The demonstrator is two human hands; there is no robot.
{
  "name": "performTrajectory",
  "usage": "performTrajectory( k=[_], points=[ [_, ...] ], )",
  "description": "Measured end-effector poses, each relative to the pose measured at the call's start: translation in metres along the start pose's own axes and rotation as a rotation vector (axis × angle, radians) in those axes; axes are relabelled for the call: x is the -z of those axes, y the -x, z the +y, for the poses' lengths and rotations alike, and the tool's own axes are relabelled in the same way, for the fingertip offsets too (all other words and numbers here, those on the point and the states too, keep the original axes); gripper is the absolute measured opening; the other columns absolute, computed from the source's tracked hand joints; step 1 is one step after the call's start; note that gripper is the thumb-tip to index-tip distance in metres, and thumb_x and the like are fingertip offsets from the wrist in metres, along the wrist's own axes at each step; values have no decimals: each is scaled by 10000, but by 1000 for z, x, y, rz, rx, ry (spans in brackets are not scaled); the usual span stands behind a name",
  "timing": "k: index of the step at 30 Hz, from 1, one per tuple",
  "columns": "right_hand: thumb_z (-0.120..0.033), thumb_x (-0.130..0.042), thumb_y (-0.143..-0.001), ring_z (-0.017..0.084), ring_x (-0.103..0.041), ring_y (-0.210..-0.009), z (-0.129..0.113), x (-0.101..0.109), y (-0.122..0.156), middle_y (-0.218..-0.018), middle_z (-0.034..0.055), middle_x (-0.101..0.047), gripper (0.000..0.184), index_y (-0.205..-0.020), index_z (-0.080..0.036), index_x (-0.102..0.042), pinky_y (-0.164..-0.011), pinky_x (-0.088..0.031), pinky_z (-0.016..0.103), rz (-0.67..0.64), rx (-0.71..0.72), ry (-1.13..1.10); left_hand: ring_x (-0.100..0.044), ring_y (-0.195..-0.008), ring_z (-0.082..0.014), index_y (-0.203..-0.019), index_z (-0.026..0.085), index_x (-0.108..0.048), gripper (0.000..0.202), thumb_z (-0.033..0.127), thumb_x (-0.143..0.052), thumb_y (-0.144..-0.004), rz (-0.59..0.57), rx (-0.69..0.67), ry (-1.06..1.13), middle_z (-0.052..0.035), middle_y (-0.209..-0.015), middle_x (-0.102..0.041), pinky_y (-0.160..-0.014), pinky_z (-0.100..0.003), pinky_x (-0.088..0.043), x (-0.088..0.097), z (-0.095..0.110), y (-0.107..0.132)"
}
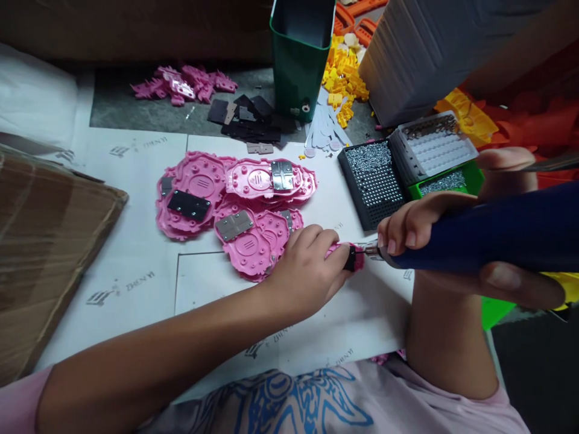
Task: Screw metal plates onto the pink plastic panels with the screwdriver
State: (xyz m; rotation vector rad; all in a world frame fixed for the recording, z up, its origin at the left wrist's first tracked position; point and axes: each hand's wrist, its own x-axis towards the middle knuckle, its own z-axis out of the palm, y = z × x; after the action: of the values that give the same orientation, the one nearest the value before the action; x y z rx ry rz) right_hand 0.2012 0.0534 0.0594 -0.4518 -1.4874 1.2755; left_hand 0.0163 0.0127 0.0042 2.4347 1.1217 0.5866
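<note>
My right hand (420, 223) is wrapped round a blue electric screwdriver (502, 223), held nearly level and pointing left. Its bit meets a black plate on a small pink plastic part (359, 260). Gripping that part from the left is my left hand (307, 268), whose fingers cover most of it. Just beyond this hand lie several pink plastic shells (248, 246), some stacked, with a black plate (188, 205) and grey metal plates (234, 225) on them.
Behind the shells stands a green bin (296, 78), near loose black plates (253, 114) and yellow parts (346, 78). A black screw tray (373, 181) adjoins a white tray (436, 144) at right. A cardboard box (54, 253) borders the left side.
</note>
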Motion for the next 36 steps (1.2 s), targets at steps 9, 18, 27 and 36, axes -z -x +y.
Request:
performTrajectory(
  k=[9, 18, 27, 36],
  points=[
    [-356, -677, -740, 191, -604, -631, -3, -14, 7, -747, 13, -593, 434, -1154, -273, -577, -571, -495, 359, 100, -89, 39, -511, -934, -262, -1017, 117, -669, 218, 264, -526, -942, -36, 66, 104, -114, -992, -624, -834, -393, -444, -1, 3, 0],
    [-396, -654, -731, 187, -601, -589, -3, 16, 5, -743, 11, -609, 637, -1343, -307, -500, -559, -539, 365, 41, 37, -24, -507, -924, -272, -1026, 124, -664, 308, 383, -682, -861, -35, 53, 76, -107, -1008, -621, -810, -391, -427, -2, -2, 2],
    [-294, -516, -693, 118, -545, -503, 0, 34, -9, -612, -15, -539, 136, -603, -235, -599, -516, -484, 263, 801, 232, 284, -481, -919, -271, -1136, 147, -654, 333, 239, -536, -839, -32, 23, 103, -108, -988, -608, -820, -423, -393, 3, -1, 5],
    [-355, -599, -640, 156, -579, -518, 19, 41, -15, -605, -1, -557, 143, -613, -217, -574, -476, -457, 298, 987, 187, 267, -467, -942, -288, -1171, 196, -677, 392, 185, -546, -802, -96, -11, 78, -111, -991, -581, -816, -459, -371, 2, -3, 5]
  ],
)
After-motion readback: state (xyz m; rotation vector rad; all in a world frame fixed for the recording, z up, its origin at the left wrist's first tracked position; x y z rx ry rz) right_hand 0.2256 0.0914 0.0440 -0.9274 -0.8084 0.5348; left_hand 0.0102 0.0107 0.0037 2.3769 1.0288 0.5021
